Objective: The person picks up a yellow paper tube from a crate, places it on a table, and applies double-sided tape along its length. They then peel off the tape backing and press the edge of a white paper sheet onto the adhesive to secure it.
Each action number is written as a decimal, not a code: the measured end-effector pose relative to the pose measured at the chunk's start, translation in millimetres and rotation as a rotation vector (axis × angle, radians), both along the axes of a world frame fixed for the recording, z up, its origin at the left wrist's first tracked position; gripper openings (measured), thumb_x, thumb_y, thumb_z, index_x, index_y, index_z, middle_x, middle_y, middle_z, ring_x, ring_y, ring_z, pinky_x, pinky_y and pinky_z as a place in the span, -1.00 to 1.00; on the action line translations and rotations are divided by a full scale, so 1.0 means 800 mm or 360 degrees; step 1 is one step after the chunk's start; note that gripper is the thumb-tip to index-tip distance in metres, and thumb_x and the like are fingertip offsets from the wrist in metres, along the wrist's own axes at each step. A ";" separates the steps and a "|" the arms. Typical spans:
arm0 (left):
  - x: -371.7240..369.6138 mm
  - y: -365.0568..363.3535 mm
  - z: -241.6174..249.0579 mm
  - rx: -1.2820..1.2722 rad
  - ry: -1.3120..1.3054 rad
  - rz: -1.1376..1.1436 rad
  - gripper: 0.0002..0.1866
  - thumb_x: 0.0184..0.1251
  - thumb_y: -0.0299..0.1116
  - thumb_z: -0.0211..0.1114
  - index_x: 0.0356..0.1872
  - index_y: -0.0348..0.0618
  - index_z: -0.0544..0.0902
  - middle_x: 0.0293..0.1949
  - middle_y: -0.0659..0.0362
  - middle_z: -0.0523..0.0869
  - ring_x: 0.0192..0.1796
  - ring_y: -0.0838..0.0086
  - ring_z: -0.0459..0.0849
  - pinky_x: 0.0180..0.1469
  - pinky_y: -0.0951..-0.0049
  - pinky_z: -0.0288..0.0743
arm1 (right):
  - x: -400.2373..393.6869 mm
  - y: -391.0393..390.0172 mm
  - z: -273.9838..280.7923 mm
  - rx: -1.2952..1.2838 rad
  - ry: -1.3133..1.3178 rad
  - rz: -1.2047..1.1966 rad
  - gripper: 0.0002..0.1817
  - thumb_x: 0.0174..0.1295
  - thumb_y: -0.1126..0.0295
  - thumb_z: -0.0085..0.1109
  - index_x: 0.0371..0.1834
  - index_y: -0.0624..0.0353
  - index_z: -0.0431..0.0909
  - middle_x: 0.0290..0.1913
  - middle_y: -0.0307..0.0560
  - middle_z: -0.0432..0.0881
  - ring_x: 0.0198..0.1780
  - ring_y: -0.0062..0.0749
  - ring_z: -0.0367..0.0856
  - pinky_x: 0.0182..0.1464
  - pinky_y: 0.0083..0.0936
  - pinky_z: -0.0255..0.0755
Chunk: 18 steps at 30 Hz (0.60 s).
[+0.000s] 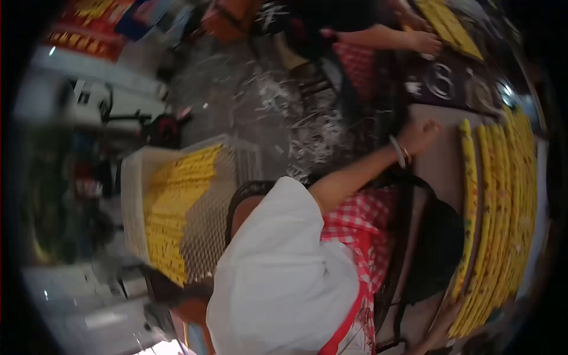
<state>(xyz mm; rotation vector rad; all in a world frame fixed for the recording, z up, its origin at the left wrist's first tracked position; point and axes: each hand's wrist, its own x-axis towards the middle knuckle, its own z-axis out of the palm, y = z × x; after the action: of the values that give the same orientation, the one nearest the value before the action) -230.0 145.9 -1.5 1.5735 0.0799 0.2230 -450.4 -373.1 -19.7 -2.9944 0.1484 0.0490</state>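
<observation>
My left hand [421,136], with a pale bangle [397,151] at the wrist, is over the brown tabletop [436,171]. Its fingers look curled, and whether anything is in them is too blurred to make out. Long yellow printed strips [500,207] lie side by side to its right. At the lower right, my right hand [452,312] is by the near ends of these strips; its fingers are blurred and partly hidden. My white sleeve [278,266] and red checked apron [361,225] fill the middle. A dark rounded object [435,248] covers part of the table edge.
A pale plastic crate [135,207] behind me holds many yellow strips [177,207]. Paper scraps [319,136] litter the floor. A co-worker's hand [425,42] is beside more yellow strips [452,26] at the top. Large pale characters [439,81] mark a dark panel.
</observation>
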 end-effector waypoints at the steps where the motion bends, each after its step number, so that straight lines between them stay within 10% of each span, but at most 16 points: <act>1: -0.063 0.016 0.026 -0.0171 0.0347 -0.0133 -0.76 0.35 -0.27 0.16 -0.15 -0.20 0.65 -0.44 0.17 0.66 -0.43 0.52 0.61 -0.41 0.46 0.46 | 0.002 -0.006 0.002 -0.0036 -0.0039 0.0010 -0.61 0.34 0.46 0.00 0.21 0.30 0.32 0.09 0.21 0.49 0.10 -0.07 0.50 0.10 -0.39 0.39; 9: -0.332 0.107 0.012 0.0470 0.0766 0.0731 -0.77 0.37 -0.33 0.10 -0.08 -0.18 0.63 -0.47 0.10 0.68 -0.50 0.37 0.63 -0.38 0.39 0.50 | 0.028 0.047 0.026 -0.0084 -0.0093 0.0100 -0.61 0.33 0.45 0.01 0.21 0.30 0.33 0.08 0.21 0.50 0.09 -0.05 0.50 0.09 -0.38 0.39; 18: -0.326 0.143 0.008 0.0550 0.0464 0.0947 -0.76 0.35 -0.32 0.12 -0.07 -0.17 0.62 -0.46 0.08 0.67 -0.43 0.29 0.64 -0.33 0.34 0.48 | 0.036 0.072 0.030 -0.0073 -0.0116 0.0142 -0.60 0.31 0.45 0.03 0.20 0.30 0.34 0.06 0.21 0.52 0.08 -0.03 0.51 0.08 -0.36 0.40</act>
<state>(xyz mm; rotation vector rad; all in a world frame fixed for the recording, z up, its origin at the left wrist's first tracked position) -490.5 260.1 5.2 1.8869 0.7776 0.4891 -421.3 -315.5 4.4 -3.0419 0.0082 -0.0543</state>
